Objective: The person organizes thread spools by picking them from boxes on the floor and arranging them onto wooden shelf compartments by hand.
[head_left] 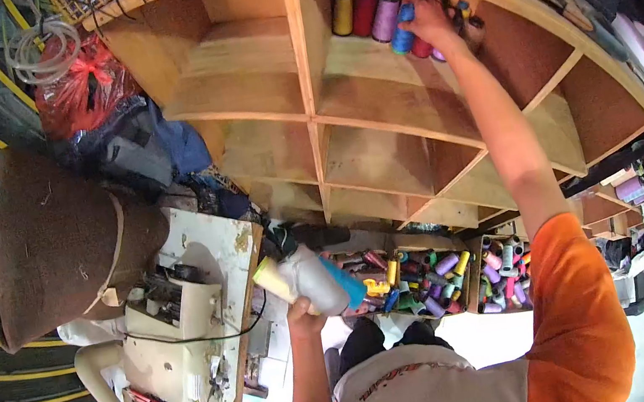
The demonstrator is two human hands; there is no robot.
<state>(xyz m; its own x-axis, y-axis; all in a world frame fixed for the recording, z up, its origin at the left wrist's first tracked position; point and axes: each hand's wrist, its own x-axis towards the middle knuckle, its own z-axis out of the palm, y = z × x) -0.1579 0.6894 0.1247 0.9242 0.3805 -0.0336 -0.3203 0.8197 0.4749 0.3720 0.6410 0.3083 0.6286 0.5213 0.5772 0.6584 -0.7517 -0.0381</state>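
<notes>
My right hand reaches up into the top shelf compartment, its fingers closed on a blue thread spool. To the left of that spool stand a lilac thread spool, a red thread spool and a yellow thread spool. More spools are partly hidden behind my right hand. Low down, my left hand is closed around several large spools held together: a pale yellow spool, a grey spool and a blue spool.
The wooden shelf unit has several compartments. Below it, boxes hold many coloured thread spools. At left, a sewing machine sits on a white table, beside a large brown fabric roll. A red plastic bag lies at upper left.
</notes>
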